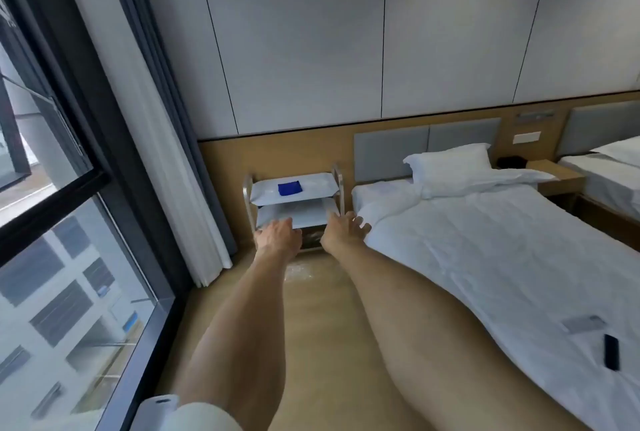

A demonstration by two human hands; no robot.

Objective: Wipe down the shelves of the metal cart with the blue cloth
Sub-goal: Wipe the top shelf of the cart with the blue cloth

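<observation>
At the far wall, between the white curtain (180, 167) on the left and the bed (485, 240) on the right, the metal cart (294, 202) stands with the blue cloth (289, 188) lying on its top shelf. The left hand (277, 235) and right hand (344, 231) reach out with loose, spread fingers and hold nothing, both lower than the cloth. I think a quick grab could push the light cart into the wall, or knock the cloth down to the floor.
</observation>
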